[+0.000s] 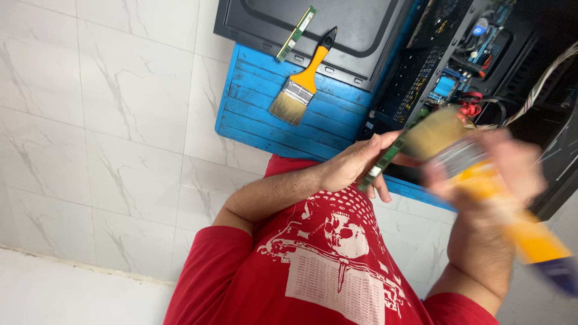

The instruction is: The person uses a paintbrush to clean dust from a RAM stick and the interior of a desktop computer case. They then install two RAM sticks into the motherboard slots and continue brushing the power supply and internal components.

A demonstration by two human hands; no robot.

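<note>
Near the frame's centre, toward three o'clock, the left hand (355, 165) has its fingers clamped on a green memory stick (385, 157), while the blurred right hand (500, 174) grips a yellow-handled brush (481, 180) whose bristles meet it, a second brush (301, 84) and another memory stick (296, 34) lying at twelve o'clock on the blue bench (259, 114).

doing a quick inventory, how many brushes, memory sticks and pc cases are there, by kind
brushes: 2, one in the right hand, blurred, one on the blue board
memory sticks: 2, one in the left hand, one on the side panel
pc cases: 1, open
total: 5
</note>
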